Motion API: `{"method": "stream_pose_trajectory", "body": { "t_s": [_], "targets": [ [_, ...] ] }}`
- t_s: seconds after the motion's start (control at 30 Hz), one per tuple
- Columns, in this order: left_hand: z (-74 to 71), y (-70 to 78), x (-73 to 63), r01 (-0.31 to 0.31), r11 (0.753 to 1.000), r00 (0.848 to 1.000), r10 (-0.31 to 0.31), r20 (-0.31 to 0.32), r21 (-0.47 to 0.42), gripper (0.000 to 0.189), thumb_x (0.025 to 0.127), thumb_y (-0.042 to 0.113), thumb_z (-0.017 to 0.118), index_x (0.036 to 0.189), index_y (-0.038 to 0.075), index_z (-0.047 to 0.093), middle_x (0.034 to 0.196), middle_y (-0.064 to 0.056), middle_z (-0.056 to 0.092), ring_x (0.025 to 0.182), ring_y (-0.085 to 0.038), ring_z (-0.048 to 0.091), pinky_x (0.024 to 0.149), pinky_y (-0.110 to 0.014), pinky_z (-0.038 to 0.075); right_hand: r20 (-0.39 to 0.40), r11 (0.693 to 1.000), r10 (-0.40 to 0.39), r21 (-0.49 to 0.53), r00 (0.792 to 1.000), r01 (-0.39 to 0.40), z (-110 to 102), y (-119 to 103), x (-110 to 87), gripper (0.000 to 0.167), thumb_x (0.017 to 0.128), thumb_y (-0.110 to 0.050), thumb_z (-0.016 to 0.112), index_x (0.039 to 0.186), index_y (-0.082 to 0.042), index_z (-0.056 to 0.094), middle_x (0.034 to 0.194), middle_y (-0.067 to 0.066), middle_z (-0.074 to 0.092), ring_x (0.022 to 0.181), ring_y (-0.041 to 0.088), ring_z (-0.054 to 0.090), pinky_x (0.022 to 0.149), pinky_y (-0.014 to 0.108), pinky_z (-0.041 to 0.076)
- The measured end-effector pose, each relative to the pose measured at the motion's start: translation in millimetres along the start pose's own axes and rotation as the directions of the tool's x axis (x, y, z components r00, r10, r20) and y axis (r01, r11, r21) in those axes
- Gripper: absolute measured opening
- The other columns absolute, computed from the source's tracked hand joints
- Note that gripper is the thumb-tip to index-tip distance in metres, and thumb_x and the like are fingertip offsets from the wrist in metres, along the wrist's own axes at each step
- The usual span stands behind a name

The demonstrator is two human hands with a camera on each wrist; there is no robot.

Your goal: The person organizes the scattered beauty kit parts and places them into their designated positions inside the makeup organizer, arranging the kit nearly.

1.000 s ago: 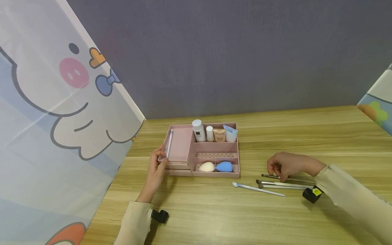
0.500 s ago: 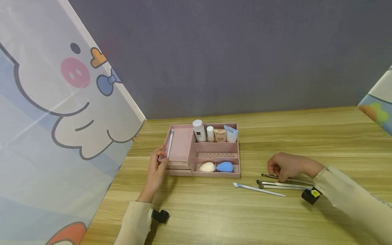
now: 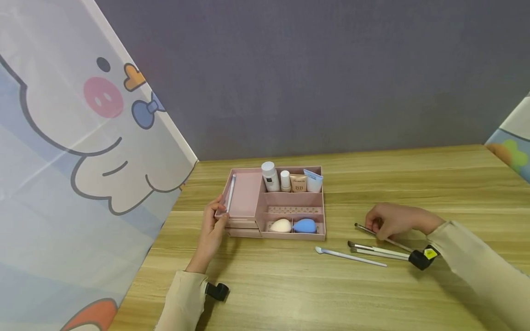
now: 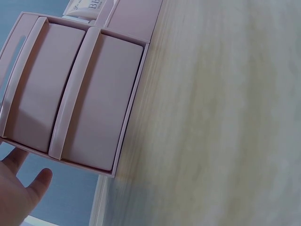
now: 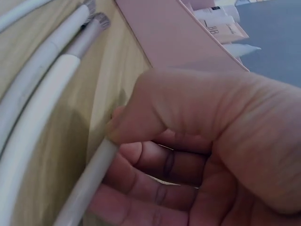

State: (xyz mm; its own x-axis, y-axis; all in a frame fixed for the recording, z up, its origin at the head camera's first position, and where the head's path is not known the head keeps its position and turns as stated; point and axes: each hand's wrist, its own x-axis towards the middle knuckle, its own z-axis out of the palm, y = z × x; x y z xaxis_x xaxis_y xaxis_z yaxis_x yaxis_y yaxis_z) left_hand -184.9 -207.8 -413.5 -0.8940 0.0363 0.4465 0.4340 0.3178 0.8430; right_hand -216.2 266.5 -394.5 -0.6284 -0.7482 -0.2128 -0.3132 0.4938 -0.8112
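My right hand (image 3: 391, 220) pinches a thin makeup brush (image 5: 87, 183) between thumb and fingers, its dark tip slightly raised off the table. Just nearer lie two pale-handled brushes (image 5: 44, 106) side by side, and a white brush (image 3: 352, 256) lies in front of them. At the left front corner of a pink cosmetics organizer (image 3: 294, 199), my left hand (image 3: 212, 232) holds the rim, fingers at the side and thumb at the front. Another white brush (image 3: 231, 193) rests in the organizer's left top tray.
Inside the organizer stand a white bottle (image 3: 271, 180), a small white-capped bottle (image 3: 285, 181), a BB cream tube (image 3: 298, 183) and a light-blue tube (image 3: 313, 182). A cream sponge (image 3: 281, 225) and a blue sponge (image 3: 305, 225) sit in front. A grey wall (image 3: 310, 82) rises behind the table.
My right hand has taken up the thin brush and lifted it a little, turning it away from the other brushes. The left hand stays at the organizer's corner.
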Motion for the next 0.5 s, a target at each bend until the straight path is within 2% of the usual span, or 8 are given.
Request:
{"method": "stream_pose_trajectory", "body": {
  "t_s": [0.23, 0.37, 0.5],
  "targets": [
    [0.3, 1.5, -0.3, 0.008, 1.000, 1.000, -0.008, 0.001, -0.004, 0.018, 0.096, -0.002, 0.047, 0.112, -0.008, 0.043, 0.149, -0.024, 0.034, 0.139, -0.037, 0.028, 0.089, -0.019, 0.034, -0.041, 0.998, 0.030, 0.052, 0.999, -0.028, -3.5, -0.2, -0.7, 0.021, 0.072, 0.008, 0.059, 0.092, 0.003, 0.064, 0.073, -0.002, 0.053, 0.059, 0.004, 0.048, 0.049, 0.021, 0.041],
    [0.6, 0.9, -0.4, 0.004, 1.000, 1.000, -0.004, 0.000, -0.003, 0.018, 0.096, -0.002, 0.047, 0.112, -0.008, 0.044, 0.149, -0.025, 0.035, 0.139, -0.038, 0.029, 0.090, -0.020, 0.034, -0.041, 0.986, 0.014, 0.169, 0.999, -0.007, -4.4, 0.7, -0.6, 0.025, 0.079, 0.008, 0.057, 0.103, 0.013, 0.060, 0.078, 0.001, 0.057, 0.063, 0.006, 0.051, 0.054, 0.023, 0.045],
    [0.4, 0.4, -0.1, -0.003, 1.000, 1.000, 0.003, -0.001, 0.000, 0.017, 0.096, -0.002, 0.047, 0.112, -0.008, 0.044, 0.148, -0.025, 0.034, 0.139, -0.038, 0.029, 0.090, -0.020, 0.033, -0.034, 0.950, -0.015, 0.312, 0.999, 0.025, -4.8, 2.6, 0.6, 0.031, 0.088, 0.007, 0.056, 0.114, 0.024, 0.051, 0.084, 0.004, 0.063, 0.070, 0.007, 0.059, 0.061, 0.026, 0.053]
  ]
}}
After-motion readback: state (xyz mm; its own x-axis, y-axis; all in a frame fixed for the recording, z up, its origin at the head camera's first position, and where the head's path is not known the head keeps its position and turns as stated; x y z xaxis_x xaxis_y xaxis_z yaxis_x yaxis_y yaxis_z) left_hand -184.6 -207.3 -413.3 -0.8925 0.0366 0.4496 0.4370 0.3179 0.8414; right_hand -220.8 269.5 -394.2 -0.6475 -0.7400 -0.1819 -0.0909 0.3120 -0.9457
